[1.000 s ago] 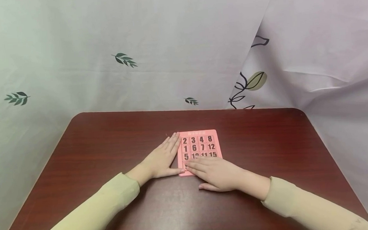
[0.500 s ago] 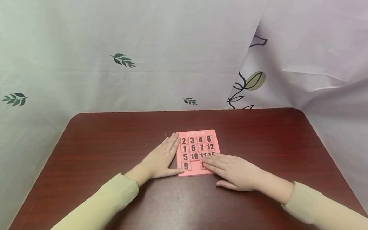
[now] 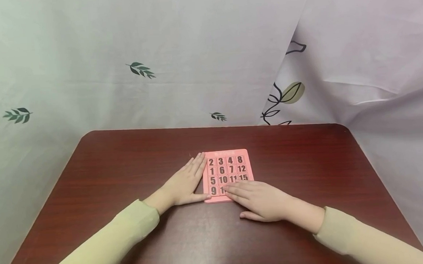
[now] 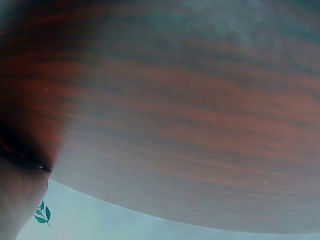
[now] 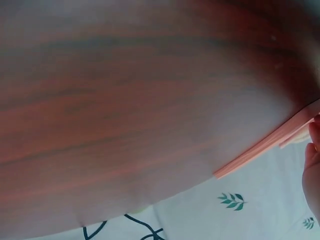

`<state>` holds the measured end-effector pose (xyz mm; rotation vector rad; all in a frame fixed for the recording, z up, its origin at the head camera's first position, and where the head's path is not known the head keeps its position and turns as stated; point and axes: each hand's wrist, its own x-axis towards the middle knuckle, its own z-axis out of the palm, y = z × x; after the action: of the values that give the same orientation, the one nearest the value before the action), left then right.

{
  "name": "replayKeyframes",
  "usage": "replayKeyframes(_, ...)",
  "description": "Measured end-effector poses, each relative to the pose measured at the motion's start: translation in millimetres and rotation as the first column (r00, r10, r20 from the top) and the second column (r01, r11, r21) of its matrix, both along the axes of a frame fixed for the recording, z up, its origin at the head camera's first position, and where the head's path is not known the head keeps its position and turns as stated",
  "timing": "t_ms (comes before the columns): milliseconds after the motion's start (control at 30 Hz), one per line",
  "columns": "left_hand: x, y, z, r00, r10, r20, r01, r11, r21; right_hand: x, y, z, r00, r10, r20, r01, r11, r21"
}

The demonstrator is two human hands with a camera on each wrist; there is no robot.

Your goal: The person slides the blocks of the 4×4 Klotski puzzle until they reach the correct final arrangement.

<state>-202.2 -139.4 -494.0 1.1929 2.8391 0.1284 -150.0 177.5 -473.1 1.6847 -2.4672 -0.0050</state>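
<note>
A pink number sliding puzzle [image 3: 242, 152] lies flat on the table, its tiles in rows with black numerals. My left hand [image 3: 185, 185] rests against its left edge, fingers straight and thumb stretched out to the lower left corner. My right hand [image 3: 264, 201] lies over the lower right part, its straight fingertips touching a bottom-row tile beside the 9 tile [image 3: 213, 191]. That touched tile shows only a leading 1; the rest of the row is hidden under the fingers. In the right wrist view the puzzle's edge [image 5: 260, 148] appears side-on, with part of my right hand [image 5: 313, 175].
The dark red wooden table [image 3: 133, 153] has rounded far corners. A pale curtain [image 3: 176, 37] printed with leaves hangs right behind it and along both sides. The left wrist view holds mostly blurred tabletop [image 4: 190, 125].
My right hand went right, then came back left, and the bottom-row tile under its fingers slid left into the gap beside the 9. My left hand stays in place.
</note>
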Motion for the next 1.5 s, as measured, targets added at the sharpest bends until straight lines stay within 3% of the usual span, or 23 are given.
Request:
replayKeyframes(167, 0.5, 0.9, -1.0, 1.000, 0.005, 0.006, -0.004, 1.000, -0.012, 0.8, 3.5, 1.8, 1.000, 0.000, -0.001, 0.000, 1.000, -0.003)
replayKeyframes(600, 1.7, -0.5, 2.4, 1.000, 0.016, 0.009, -0.016, 1.000, -0.011, 11.0, 49.8, -7.1, 0.997, -0.076, -0.002, 0.076, 0.992, -0.100)
replayKeyframes(1067, 0.5, 1.1, 2.3, 1.000, -0.003, -0.005, 0.003, 1.000, 0.015, 4.0, 23.8, -2.5, 0.998, -0.050, 0.027, 0.051, 0.998, -0.042)
replayKeyframes(1500, -0.3, 1.4, 2.4, 0.999, -0.005, -0.037, 0.003, 0.999, -0.036, -2.0, 41.5, -0.7, 0.972, -0.217, 0.089, 0.220, 0.975, -0.028)
